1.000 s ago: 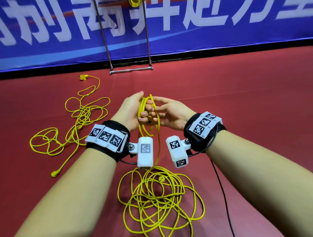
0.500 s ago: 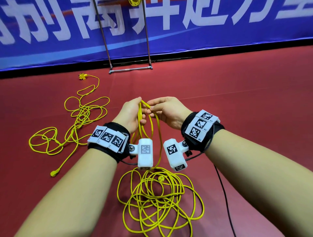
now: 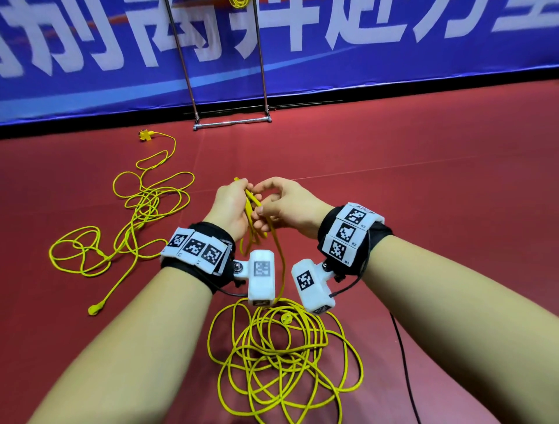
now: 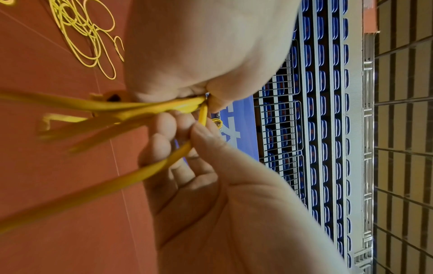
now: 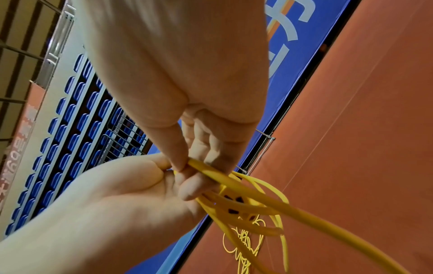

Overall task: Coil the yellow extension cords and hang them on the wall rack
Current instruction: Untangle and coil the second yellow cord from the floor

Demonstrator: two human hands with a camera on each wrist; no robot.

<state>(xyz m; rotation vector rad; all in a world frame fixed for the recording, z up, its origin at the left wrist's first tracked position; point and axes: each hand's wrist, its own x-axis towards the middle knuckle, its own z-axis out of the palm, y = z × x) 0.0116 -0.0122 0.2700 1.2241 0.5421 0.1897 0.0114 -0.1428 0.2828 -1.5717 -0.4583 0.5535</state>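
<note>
Together, left hand [image 3: 231, 208] clutches cord loops [image 3: 252, 212]; right hand [image 3: 287, 208] pinches 1 strand.

right hand [image 5: 187, 103] pinching yellow cord [image 5: 236, 185], left hand [image 5: 112, 194] gripping loops

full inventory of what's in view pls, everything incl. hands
cord being coiled: 1, yellow, loops held between both hands, rest heaped on the floor below
second cord: 1, yellow, loose on the floor at left
hung coil: 1, yellow, top of the rack
rack: 1, metal, against the banner
banner: 1, blue, white lettering, back wall
floor: red
wrist cameras: 2, white
left hand: grips the loops
right hand: pinches a strand
</note>
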